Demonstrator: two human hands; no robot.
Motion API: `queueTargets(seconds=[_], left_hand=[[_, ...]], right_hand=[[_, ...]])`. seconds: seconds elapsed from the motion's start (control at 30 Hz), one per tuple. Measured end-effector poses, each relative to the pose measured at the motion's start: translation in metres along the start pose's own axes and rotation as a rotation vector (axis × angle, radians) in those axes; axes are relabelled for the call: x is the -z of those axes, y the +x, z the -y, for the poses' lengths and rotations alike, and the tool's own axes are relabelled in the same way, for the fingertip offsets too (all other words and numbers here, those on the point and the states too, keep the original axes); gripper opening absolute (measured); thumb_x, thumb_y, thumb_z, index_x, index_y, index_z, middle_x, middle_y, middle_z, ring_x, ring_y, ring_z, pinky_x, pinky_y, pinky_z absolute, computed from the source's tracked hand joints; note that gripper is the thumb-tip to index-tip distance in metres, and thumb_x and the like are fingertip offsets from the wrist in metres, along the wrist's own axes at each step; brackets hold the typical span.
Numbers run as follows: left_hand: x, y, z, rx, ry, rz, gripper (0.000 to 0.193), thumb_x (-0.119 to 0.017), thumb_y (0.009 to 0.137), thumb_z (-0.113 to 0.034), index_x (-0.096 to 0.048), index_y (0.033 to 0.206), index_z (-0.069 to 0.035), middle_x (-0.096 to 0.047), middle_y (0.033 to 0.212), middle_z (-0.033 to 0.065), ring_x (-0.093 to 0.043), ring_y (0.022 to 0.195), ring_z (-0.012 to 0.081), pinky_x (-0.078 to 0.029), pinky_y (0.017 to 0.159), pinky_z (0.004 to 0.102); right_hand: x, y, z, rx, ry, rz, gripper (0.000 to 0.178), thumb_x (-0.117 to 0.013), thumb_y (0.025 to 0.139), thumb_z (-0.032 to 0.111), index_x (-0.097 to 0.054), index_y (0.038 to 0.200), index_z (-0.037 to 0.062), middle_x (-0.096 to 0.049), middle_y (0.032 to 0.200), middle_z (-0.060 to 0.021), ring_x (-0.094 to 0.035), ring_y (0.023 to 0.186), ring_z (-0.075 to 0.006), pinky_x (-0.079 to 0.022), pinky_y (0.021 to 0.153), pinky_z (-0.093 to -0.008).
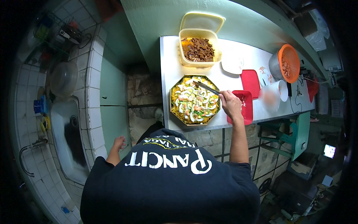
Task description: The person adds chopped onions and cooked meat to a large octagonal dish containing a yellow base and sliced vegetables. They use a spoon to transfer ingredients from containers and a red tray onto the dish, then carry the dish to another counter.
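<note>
My right hand (232, 104) grips a pair of metal tongs (209, 89) by the near end. Their dark tips reach over an octagonal tray (172, 106) of yellow noodles (203, 118) topped with sliced egg, shrimp and chopped greens. A dark bit shows at the tips; whether they pinch it I cannot tell. Behind the tray stands an open yellowish plastic container (200, 64) of brown chopped meat (199, 50) in orange oil, its lid (203, 21) tipped back. My left hand (118, 143) hangs low beside my body, fingers curled, with nothing visible in it.
Right of the tray, a red container (248, 118) lies partly under my right wrist. Beyond it are a red lid (250, 83), white plate (232, 66), whitish tub (283, 90), and metal pot (275, 66) with an orange strainer (289, 52). A sink (56, 123) is at left, a green chair (287, 134) at right.
</note>
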State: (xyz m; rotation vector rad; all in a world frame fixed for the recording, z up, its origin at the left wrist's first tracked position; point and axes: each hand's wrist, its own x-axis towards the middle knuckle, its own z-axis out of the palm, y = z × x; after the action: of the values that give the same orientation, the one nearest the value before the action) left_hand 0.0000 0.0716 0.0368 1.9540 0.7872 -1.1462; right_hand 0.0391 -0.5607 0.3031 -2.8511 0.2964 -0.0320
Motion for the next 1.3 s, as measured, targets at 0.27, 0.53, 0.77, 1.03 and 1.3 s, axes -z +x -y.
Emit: queueTargets(seconds=[0.27, 0.53, 0.77, 1.03, 1.3], left_hand=[[-0.014, -0.014, -0.059, -0.068, -0.123, 0.023, 0.040, -0.057, 0.091, -0.036, -0.054, 0.128, -0.021, -0.061, 0.102, -0.0035, -0.058, 0.077, 0.0125, -0.044, 0.065, 0.0334], [-0.019, 0.009, -0.056, 0.000, -0.061, 0.038, 0.036, -0.055, 0.092, -0.033, -0.054, 0.126, -0.022, -0.061, 0.100, -0.0039, -0.059, 0.078, 0.0134, -0.045, 0.065, 0.0350], [0.006, 0.037, -0.040, -0.021, -0.169, 0.043, 0.036, -0.053, 0.091, -0.031, -0.054, 0.126, -0.021, -0.060, 0.100, -0.0014, -0.060, 0.076, 0.0169, -0.047, 0.065, 0.0373], [0.026, 0.032, -0.051, 0.036, -0.142, 0.024, 0.036, -0.052, 0.092, -0.033, -0.053, 0.126, -0.020, -0.060, 0.103, 0.0005, -0.060, 0.080, 0.0176, -0.046, 0.067, 0.0372], [0.021, 0.020, -0.101, -0.010, -0.121, 0.048, 0.036, -0.052, 0.093, -0.033, -0.053, 0.126, -0.019, -0.061, 0.105, -0.0005, -0.060, 0.082, 0.0159, -0.046, 0.069, 0.0360]], right_hand=[[0.009, 0.016, -0.012, -0.069, 0.184, -0.084, 0.023, -0.054, 0.093, 0.028, -0.068, 0.097, 0.0096, -0.065, 0.089, -0.0127, -0.064, 0.081, -0.0346, -0.050, 0.072, -0.0429], [-0.029, 0.143, 0.000, 0.012, -0.005, -0.088, 0.022, -0.054, 0.091, 0.030, -0.065, 0.103, 0.0151, -0.064, 0.099, -0.0102, -0.064, 0.089, -0.0337, -0.050, 0.077, -0.0454], [-0.040, 0.220, -0.014, -0.035, -0.229, -0.060, 0.020, -0.061, 0.087, 0.027, -0.067, 0.099, 0.0131, -0.065, 0.097, -0.0117, -0.063, 0.093, -0.0324, -0.049, 0.079, -0.0432], [-0.006, 0.199, 0.000, -0.083, -0.149, -0.115, 0.023, -0.059, 0.089, 0.031, -0.068, 0.099, 0.0120, -0.067, 0.094, -0.0126, -0.065, 0.084, -0.0337, -0.050, 0.075, -0.0447], [-0.047, 0.189, 0.052, -0.061, -0.055, -0.020, 0.025, -0.056, 0.091, 0.031, -0.064, 0.090, 0.0069, -0.063, 0.095, -0.0155, -0.064, 0.083, -0.0361, -0.050, 0.075, -0.0484]])
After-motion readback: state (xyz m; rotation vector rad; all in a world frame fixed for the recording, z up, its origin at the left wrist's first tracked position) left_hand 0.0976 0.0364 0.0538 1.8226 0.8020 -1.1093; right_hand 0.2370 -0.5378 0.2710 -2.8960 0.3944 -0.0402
